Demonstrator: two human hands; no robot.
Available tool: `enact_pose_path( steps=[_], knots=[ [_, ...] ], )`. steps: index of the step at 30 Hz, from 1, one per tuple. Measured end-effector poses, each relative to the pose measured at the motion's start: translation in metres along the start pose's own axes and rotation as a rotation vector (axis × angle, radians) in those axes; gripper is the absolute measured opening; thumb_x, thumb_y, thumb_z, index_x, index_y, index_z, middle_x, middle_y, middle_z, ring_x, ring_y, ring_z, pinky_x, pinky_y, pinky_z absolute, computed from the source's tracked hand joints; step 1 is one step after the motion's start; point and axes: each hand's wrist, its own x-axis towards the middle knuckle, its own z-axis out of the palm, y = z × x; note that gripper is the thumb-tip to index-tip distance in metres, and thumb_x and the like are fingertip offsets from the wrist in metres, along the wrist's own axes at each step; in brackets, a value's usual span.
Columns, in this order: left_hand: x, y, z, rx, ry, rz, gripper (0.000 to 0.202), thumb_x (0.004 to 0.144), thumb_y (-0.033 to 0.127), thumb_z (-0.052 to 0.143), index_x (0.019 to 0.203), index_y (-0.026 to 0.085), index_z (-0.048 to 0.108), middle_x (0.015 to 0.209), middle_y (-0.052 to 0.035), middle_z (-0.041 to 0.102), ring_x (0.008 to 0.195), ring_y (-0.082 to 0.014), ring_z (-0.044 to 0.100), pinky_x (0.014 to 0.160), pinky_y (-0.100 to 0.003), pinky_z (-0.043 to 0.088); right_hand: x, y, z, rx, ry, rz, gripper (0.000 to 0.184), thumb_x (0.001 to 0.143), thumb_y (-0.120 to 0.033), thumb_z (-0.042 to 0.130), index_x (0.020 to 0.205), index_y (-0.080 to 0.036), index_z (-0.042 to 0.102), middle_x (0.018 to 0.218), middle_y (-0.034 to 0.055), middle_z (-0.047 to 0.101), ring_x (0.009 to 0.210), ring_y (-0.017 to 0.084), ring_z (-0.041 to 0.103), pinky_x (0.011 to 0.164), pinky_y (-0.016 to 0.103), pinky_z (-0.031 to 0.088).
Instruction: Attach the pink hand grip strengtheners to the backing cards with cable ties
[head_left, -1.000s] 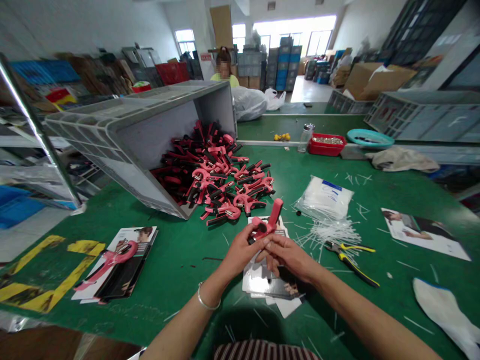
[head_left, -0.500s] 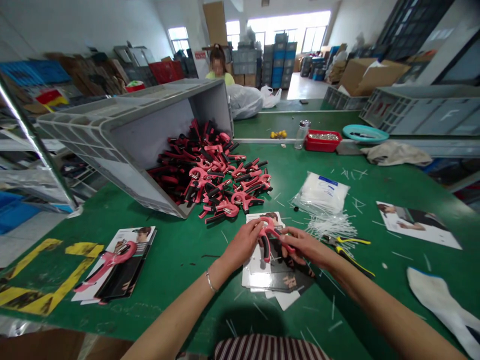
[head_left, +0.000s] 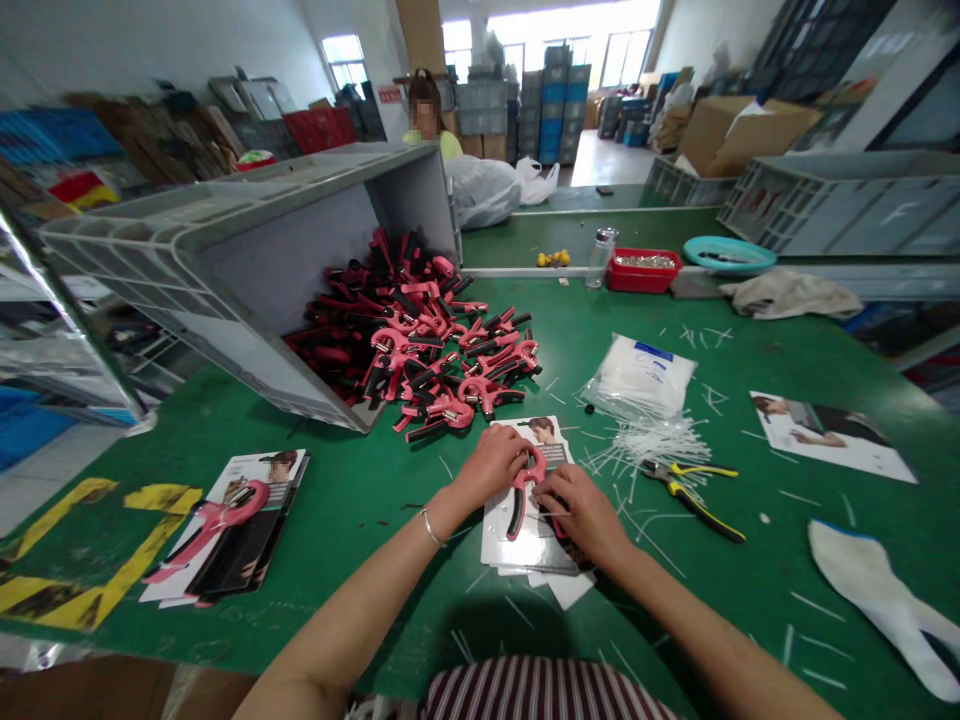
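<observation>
"Well, where was the clamp (head_left: 527, 479)?"

"Over a small stack of printed cards (head_left: 529, 552) on the green table (head_left: 375, 600), straight in front of the person. The left hand (head_left: 495, 461) had its fingers narrowed around the ring end. The right hand (head_left: 583, 509) was bent in low at the opposite side, fingertips at the clamp; I couldn't tell whether it pinched or only pressed, since its own fingers hid the contact."

"What might have gone wrong from there?"

"Slipping, I'd judge. The top card looked glossy, and at least 2 corners poked out askew beneath it, so a sideways push could have skated the whole stack, clamp and all."

"And the clamp itself?"

"With 1 black-gripped handle sticking out free, it probably would have pivoted easily. Had the left hand eased off, the ring could have swung and scuffed the print."

"Anything nearby to worry about?"

"Loose white ties (head_left: 660, 447) lay to the right, near the cutters (head_left: 665, 474); 1 straying under the stack might have made it rock. Ahead, the pile of clamps (head_left: 450, 370) reached out of a grey crate (head_left: 300, 240) on its side, so a careless forward reach could have knocked 1 onto the cards."
</observation>
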Motion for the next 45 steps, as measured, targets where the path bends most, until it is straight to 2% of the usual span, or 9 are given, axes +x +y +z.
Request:
enact_pose_path(
  steps=[3,5,8,11,15,20,26,40,45],
  knots=[
    [0.002,0.001,0.007,-0.119,-0.006,-0.047,0.016,0.086,0.014,0.059,0.09,0.02,0.073,0.086,-0.0044,0.066,0.091,-0.0202,0.057,0.088,-0.035,0.041,0.013,0.006,0.008,0.197,0.098,0.097,0.012,0.09,-0.028,0.059,0.087,-0.023,0.069,0.086,0.0035,0.065,0.085,0.021,0.059,0.079,0.034,0.046],
    [-0.002,0.004,0.012,-0.211,0.012,-0.093,0.015,0.085,0.015,0.061,0.091,0.021,0.073,0.087,-0.0029,0.069,0.092,-0.0195,0.058,0.09,-0.035,0.041,0.02,0.01,0.011,0.283,0.163,0.17,0.013,0.089,-0.032,0.061,0.085,-0.023,0.07,0.085,0.0028,0.067,0.083,0.021,0.06,0.079,0.034,0.046],
    [-0.01,0.009,0.019,-0.251,0.114,-0.193,0.014,0.087,0.022,0.063,0.096,0.024,0.074,0.096,-0.003,0.07,0.1,-0.0209,0.057,0.095,-0.038,0.038,0.026,0.014,0.012,0.321,0.235,0.192,0.018,0.09,-0.036,0.061,0.084,-0.024,0.072,0.091,0.0038,0.07,0.092,0.022,0.061,0.088,0.038,0.043],
    [-0.014,0.011,0.023,-0.285,0.183,-0.246,0.012,0.087,0.025,0.064,0.09,0.024,0.075,0.104,-0.0035,0.069,0.104,-0.0209,0.056,0.097,-0.039,0.037,0.028,0.016,0.012,0.315,0.254,0.174,0.019,0.091,-0.038,0.06,0.086,-0.026,0.074,0.104,0.0044,0.069,0.103,0.024,0.059,0.097,0.042,0.036],
    [-0.014,0.011,0.027,-0.35,0.231,-0.27,0.015,0.09,0.023,0.06,0.084,0.022,0.075,0.097,-0.003,0.07,0.098,-0.0189,0.058,0.095,-0.037,0.039,0.025,0.015,0.015,0.297,0.234,0.193,0.019,0.088,-0.038,0.063,0.079,-0.025,0.073,0.113,0.0048,0.066,0.111,0.025,0.056,0.101,0.044,0.032],
    [-0.017,0.01,0.03,-0.359,0.216,-0.245,0.014,0.09,0.025,0.06,0.093,0.024,0.074,0.101,-0.0019,0.072,0.102,-0.0204,0.058,0.097,-0.04,0.039,0.023,0.017,0.022,0.235,0.116,0.141,0.022,0.09,-0.038,0.06,0.078,-0.025,0.073,0.128,0.0045,0.058,0.125,0.027,0.045,0.104,0.047,0.029],
    [-0.02,0.007,0.03,-0.361,0.202,-0.216,0.017,0.092,0.026,0.059,0.097,0.024,0.074,0.104,-0.0021,0.073,0.104,-0.0205,0.057,0.098,-0.04,0.039,0.027,0.024,0.021,0.205,0.037,0.11,0.02,0.089,-0.036,0.06,0.08,-0.024,0.074,0.132,0.0063,0.055,0.125,0.028,0.044,0.105,0.05,0.028],
    [-0.026,0.003,0.036,-0.33,0.214,-0.172,0.015,0.091,0.024,0.061,0.096,0.024,0.075,0.103,-0.0024,0.073,0.104,-0.02,0.055,0.098,-0.04,0.04,0.027,0.023,0.022,0.225,0.059,0.13,0.021,0.09,-0.036,0.06,0.081,-0.024,0.074,0.131,0.0056,0.058,0.127,0.028,0.045,0.106,0.048,0.027],
    [-0.026,0.007,0.031,-0.379,0.22,-0.225,0.014,0.09,0.024,0.061,0.094,0.023,0.075,0.101,-0.0027,0.074,0.102,-0.0205,0.057,0.097,-0.041,0.041,0.026,0.019,0.021,0.227,0.071,0.096,0.02,0.09,-0.037,0.06,0.082,-0.025,0.074,0.13,0.0046,0.058,0.126,0.027,0.046,0.105,0.048,0.028]
  ],
)
